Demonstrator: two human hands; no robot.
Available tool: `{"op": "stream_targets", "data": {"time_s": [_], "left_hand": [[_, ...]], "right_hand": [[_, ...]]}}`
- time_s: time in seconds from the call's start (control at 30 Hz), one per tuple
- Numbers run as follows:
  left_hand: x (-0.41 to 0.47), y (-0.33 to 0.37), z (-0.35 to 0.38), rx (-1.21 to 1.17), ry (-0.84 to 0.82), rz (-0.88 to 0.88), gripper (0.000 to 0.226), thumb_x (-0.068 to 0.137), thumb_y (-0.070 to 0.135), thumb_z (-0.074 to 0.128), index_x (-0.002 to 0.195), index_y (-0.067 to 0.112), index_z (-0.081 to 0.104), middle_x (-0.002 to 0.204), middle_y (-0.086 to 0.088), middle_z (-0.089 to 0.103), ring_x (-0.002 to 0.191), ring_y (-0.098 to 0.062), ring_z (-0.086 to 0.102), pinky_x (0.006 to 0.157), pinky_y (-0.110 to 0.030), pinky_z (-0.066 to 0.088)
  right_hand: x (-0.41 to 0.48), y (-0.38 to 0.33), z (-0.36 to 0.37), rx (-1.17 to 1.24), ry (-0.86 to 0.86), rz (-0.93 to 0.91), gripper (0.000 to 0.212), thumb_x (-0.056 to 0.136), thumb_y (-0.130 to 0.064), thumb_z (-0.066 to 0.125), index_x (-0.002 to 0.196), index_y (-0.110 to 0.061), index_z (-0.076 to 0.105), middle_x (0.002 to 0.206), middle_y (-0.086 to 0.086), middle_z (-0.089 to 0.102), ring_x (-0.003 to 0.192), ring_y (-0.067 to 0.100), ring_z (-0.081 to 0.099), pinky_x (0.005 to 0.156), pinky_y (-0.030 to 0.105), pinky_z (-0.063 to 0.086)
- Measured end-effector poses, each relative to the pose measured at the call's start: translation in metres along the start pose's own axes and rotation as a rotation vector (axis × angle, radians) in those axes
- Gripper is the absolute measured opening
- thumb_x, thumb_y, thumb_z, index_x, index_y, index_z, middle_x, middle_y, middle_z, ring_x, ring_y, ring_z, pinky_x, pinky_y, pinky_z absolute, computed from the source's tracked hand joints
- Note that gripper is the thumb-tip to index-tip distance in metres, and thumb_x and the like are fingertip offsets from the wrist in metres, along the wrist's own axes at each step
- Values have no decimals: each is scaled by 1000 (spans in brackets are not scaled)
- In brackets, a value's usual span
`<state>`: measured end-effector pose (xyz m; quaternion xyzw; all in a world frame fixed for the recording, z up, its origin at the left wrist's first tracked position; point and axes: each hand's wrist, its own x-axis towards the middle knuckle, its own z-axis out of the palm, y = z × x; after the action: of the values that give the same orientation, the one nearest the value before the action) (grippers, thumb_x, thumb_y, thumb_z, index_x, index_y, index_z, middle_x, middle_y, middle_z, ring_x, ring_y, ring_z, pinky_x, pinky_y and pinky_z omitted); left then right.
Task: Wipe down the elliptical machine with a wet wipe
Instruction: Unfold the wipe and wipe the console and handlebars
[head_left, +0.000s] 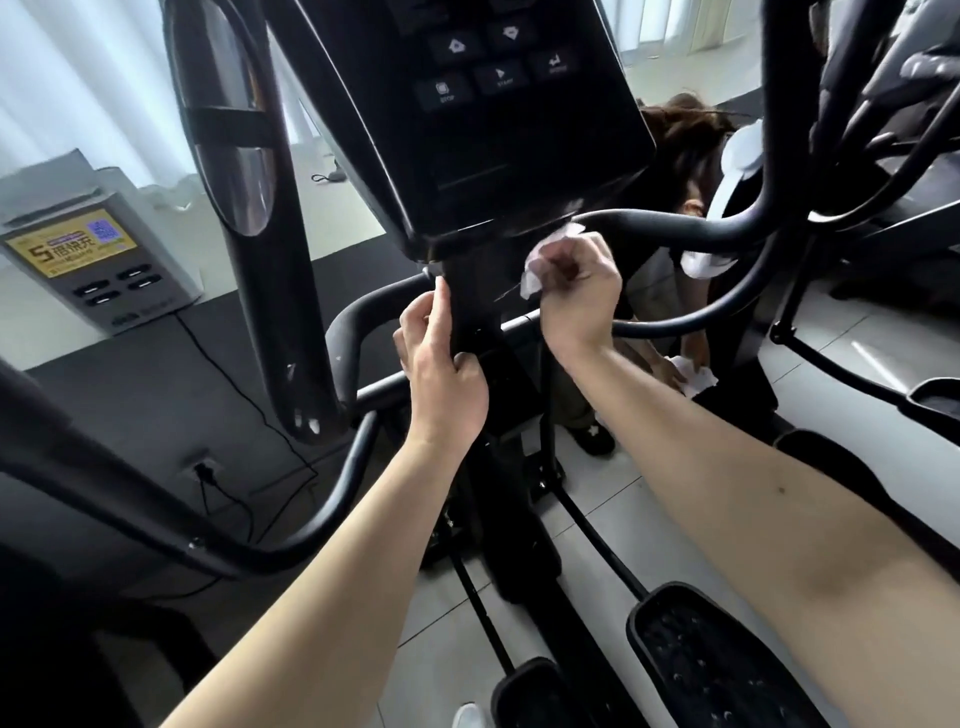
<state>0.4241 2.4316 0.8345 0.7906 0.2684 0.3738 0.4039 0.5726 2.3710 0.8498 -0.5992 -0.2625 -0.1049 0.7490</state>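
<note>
The black elliptical machine fills the view, its console (498, 119) with button pads tilted above the centre post (475, 296). My right hand (579, 293) grips a crumpled white wet wipe (543, 260) just under the console's lower edge, beside the fixed handlebar (675, 228). My left hand (441, 364) rests against the left side of the centre post, fingers straight along it and thumb curled toward the front. Two black pedals (701, 660) lie at the bottom.
A moving arm handle (244, 208) stands upright at left. A grey charging station (88, 260) sits on a ledge at far left, with a cable running to a wall socket (200, 470). Behind the post another person (685, 171) crouches, holding a white wipe (693, 376). More machines stand at right.
</note>
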Motion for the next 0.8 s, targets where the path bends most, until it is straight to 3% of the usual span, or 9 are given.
{"op": "stream_targets", "data": {"time_s": [0.07, 0.17, 0.23, 0.3, 0.37, 0.5, 0.6, 0.73, 0.8], "left_hand": [[0, -1, 2, 4, 13, 7, 89, 82, -12, 50, 159, 28, 31, 143, 8, 39, 125, -7, 28, 120, -27, 18], [-1, -4, 2, 14, 11, 37, 91, 79, -13, 49, 159, 29, 32, 143, 6, 39, 127, -13, 30, 122, -35, 21], [1, -8, -1, 28, -1, 61, 92, 78, -11, 47, 159, 29, 32, 143, 5, 40, 128, -13, 30, 121, -44, 23], [3, -10, -2, 43, -3, 82, 91, 78, -10, 47, 159, 28, 30, 143, 3, 40, 131, -8, 29, 121, -50, 22], [3, -10, -1, 40, -2, 80, 90, 78, -10, 45, 159, 26, 29, 144, 1, 39, 130, 4, 25, 122, -51, 20], [2, -9, 1, 49, 6, 82, 91, 78, -11, 46, 160, 25, 28, 144, 2, 38, 129, 5, 25, 122, -51, 19], [2, -10, -4, 70, -22, 62, 94, 79, -13, 47, 160, 31, 26, 144, 6, 37, 129, -8, 28, 123, -44, 18], [3, -9, -10, 86, -44, 82, 94, 78, -15, 44, 159, 30, 28, 146, 6, 36, 127, -7, 27, 120, -21, 9], [2, -9, -9, 79, -44, 82, 91, 81, -15, 45, 159, 30, 29, 147, 6, 36, 127, -6, 27, 114, -9, 3]], "right_hand": [[-15, 22, 5, -52, -70, 147, 26, 74, 23, 58, 70, -2, 63, 76, 21, 59, 65, 27, 63, 65, 38, 54], [-25, 34, 5, -159, -113, 304, 28, 70, 16, 64, 66, -11, 68, 78, 15, 69, 74, 22, 68, 76, 27, 55], [-22, 12, 5, -91, -125, 219, 27, 70, 21, 60, 71, -5, 64, 71, 18, 66, 64, 32, 66, 65, 46, 57], [-7, -7, 3, -33, -87, 51, 27, 68, 25, 58, 73, -1, 62, 67, 15, 62, 59, 24, 65, 59, 41, 57], [1, -16, 4, -63, -62, -63, 23, 72, 21, 63, 71, -3, 63, 71, 11, 62, 66, 18, 66, 66, 33, 55], [-24, 19, 15, -186, -111, 95, 34, 76, 11, 64, 68, -21, 64, 81, 11, 66, 77, 32, 66, 73, 41, 56], [-47, 33, 20, -131, -146, 400, 26, 74, 7, 63, 67, -17, 66, 75, 14, 70, 70, 31, 69, 73, 41, 60], [-34, 3, 20, -100, -128, 212, 21, 74, 1, 65, 71, -20, 66, 78, 8, 68, 75, 36, 66, 73, 51, 57], [-22, -13, 19, -100, -97, 123, 22, 78, -3, 72, 74, -23, 66, 83, 2, 67, 79, 32, 68, 75, 47, 57]]}}
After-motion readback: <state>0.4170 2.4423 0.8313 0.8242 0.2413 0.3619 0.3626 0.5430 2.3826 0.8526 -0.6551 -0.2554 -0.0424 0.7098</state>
